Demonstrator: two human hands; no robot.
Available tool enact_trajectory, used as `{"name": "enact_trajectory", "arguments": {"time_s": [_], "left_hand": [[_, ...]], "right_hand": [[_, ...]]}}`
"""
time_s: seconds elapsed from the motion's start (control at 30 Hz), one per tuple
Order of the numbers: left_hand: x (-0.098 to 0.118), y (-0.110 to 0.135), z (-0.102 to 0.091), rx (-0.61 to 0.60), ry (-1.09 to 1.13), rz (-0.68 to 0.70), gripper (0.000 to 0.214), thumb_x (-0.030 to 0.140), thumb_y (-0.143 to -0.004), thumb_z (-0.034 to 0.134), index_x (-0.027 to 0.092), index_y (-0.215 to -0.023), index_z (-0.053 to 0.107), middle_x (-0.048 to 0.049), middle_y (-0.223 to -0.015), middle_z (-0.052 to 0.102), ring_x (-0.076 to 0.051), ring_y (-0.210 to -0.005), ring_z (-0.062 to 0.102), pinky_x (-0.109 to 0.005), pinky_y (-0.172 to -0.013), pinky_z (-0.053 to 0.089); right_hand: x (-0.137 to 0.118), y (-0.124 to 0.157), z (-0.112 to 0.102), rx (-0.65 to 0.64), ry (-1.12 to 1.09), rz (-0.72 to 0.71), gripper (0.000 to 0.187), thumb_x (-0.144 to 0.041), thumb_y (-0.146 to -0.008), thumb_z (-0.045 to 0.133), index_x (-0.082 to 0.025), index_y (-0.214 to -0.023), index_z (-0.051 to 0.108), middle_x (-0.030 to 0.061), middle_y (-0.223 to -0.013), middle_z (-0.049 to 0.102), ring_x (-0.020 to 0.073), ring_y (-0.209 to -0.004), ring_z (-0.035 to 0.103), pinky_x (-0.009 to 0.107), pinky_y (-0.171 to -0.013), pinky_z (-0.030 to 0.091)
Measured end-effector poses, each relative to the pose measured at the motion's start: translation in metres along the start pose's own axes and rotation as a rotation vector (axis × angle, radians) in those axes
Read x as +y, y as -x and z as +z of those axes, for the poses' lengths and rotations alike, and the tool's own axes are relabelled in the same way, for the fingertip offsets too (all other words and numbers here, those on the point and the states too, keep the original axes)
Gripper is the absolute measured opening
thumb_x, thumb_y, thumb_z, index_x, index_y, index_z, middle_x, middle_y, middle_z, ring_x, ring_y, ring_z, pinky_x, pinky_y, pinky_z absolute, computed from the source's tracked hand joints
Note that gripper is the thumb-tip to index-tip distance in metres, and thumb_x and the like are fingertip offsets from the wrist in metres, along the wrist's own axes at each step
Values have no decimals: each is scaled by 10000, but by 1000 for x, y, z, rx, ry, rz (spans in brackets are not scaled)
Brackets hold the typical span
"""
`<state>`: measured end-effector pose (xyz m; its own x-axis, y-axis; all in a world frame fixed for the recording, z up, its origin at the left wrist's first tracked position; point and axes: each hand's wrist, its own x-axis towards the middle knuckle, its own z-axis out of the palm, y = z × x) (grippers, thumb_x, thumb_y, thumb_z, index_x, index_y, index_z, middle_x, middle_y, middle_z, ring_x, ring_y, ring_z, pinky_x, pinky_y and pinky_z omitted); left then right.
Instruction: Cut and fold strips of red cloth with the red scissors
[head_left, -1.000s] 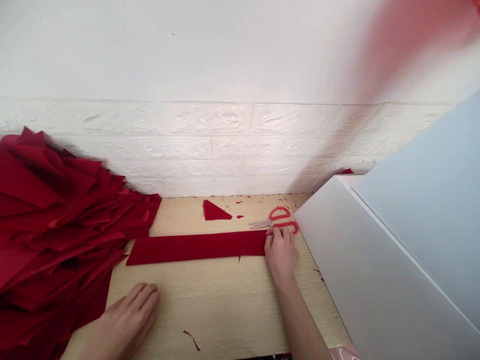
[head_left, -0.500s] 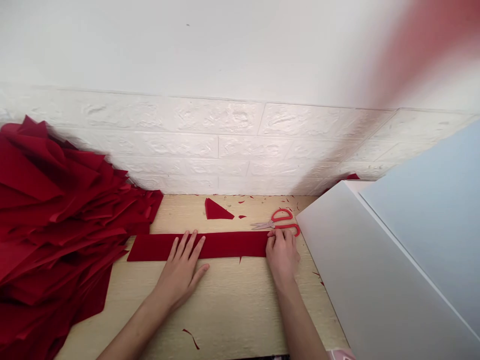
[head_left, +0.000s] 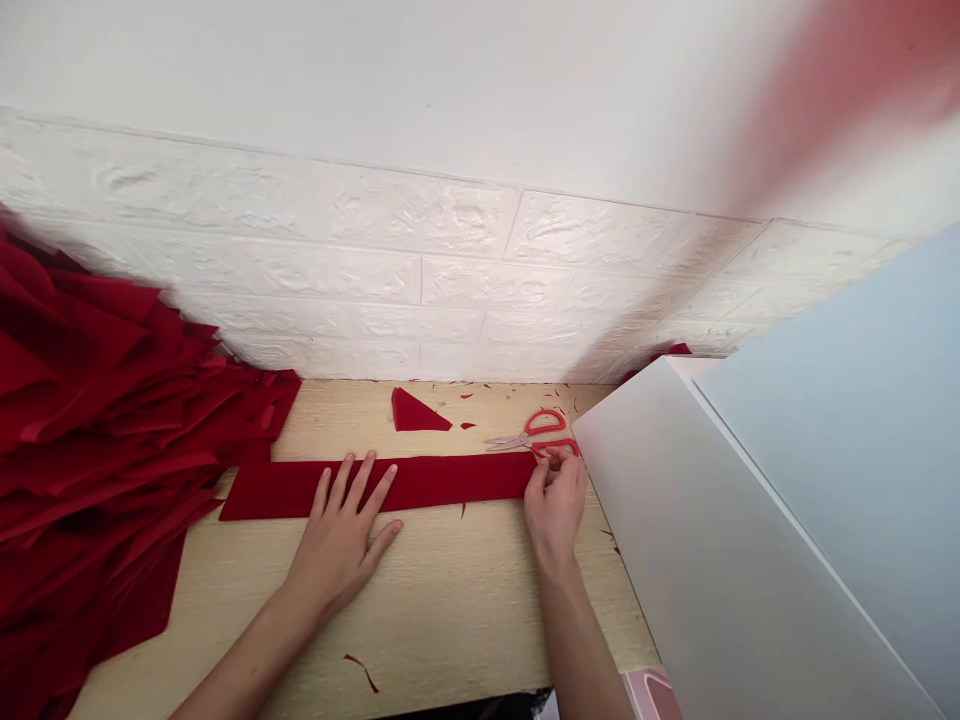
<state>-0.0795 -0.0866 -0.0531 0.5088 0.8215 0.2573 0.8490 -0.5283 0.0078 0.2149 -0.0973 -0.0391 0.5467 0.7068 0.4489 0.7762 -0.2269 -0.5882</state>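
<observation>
A long, flat strip of dark red fabric [head_left: 450, 482] lies across the wooden table, its left end cut at a slant. My left hand [head_left: 341, 530] rests on the strip left of its middle, fingers spread and thumb out to the side. At the strip's right end, my right hand [head_left: 555, 495] has its fingers curled and pinched on the fabric's corner. Just beyond that hand lie scissors [head_left: 534, 432] with red handles, blades parted slightly and pointing left; the fingertips overlap the nearer handle loop.
A large heap of red fabric pieces [head_left: 112, 430] fills the left side. A small folded red scrap [head_left: 418, 411] lies near the white brick-patterned wall [head_left: 465, 280]. On the right stands a white panel or box [head_left: 675, 480]. Thin red offcuts [head_left: 362, 672] dot the wooden table [head_left: 450, 600].
The whole view has shifted, so the table's things sit a little further left. My right hand has lifted and turned slightly at the strip's end; my left hand keeps its place on the fabric.
</observation>
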Motion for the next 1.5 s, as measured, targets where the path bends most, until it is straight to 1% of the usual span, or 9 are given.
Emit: {"name": "enact_trajectory", "arguments": {"time_s": [0.13,0.2,0.33,0.47,0.57,0.87,1.1,1.37,1.5], "left_hand": [[-1,1,-1,-4,-5,6,628,534,-966,410,239,-1520,407,-134,-1602,350,-384,-1468,313,-574,-1126,334],[-1,1,-1,-15,-4,1,632,540,-963,417,249,-1524,398,-129,-1604,347,-384,-1473,304,-575,-1126,335],[0,2,0,-27,10,-12,624,531,-965,418,254,-1524,399,-124,-1612,333,-380,-1485,280,-582,-1137,317],[0,1,1,-20,15,-6,627,527,-964,413,233,-1519,409,-139,-1608,335,-384,-1483,280,-592,-1136,311],[-1,1,1,-20,15,-2,628,521,-961,420,222,-1514,418,-144,-1607,336,-387,-1480,285,-595,-1134,310],[0,1,-5,-42,55,-29,633,511,-962,420,226,-1527,393,-126,-1616,323,-357,-1494,269,-581,-1170,277],[2,1,-4,-59,62,-34,629,512,-963,425,225,-1522,401,-121,-1623,308,-358,-1502,248,-582,-1174,271],[1,2,-4,-47,59,-30,630,512,-964,425,224,-1523,398,-121,-1627,297,-364,-1495,266,-587,-1175,264],[1,2,-4,-58,50,-30,631,512,-965,421,219,-1523,397,-121,-1630,289,-363,-1500,252,-588,-1172,271]], "right_hand": [[-14,7,-4,-76,58,-267,149,-252,-952,447,-185,-960,579,113,-951,646,252,-901,545,406,-864,448],[-17,11,-5,-104,105,-295,175,-277,-956,462,-174,-1001,596,127,-999,646,267,-947,540,423,-887,442],[-5,17,-7,-56,145,-110,303,-397,-955,469,-140,-1052,598,166,-1050,641,303,-1004,539,454,-919,428],[9,14,-7,-97,176,29,368,-487,-946,452,-164,-899,623,147,-906,664,298,-893,548,443,-887,417],[11,12,-6,-117,225,36,397,-509,-944,433,-177,-854,632,149,-898,662,302,-892,540,444,-888,399],[12,14,-5,-98,226,27,520,-605,-951,390,-152,-878,634,171,-928,661,306,-901,545,458,-908,392],[8,10,-7,-116,200,64,561,-614,-960,356,-179,-755,645,144,-847,650,282,-854,534,438,-898,389],[4,0,-3,-133,229,145,453,-592,-886,488,-197,-737,654,120,-847,678,277,-820,526,413,-818,388],[6,0,-3,-149,177,128,408,-523,-890,472,-202,-710,648,101,-804,678,266,-809,524,396,-800,381]]}}
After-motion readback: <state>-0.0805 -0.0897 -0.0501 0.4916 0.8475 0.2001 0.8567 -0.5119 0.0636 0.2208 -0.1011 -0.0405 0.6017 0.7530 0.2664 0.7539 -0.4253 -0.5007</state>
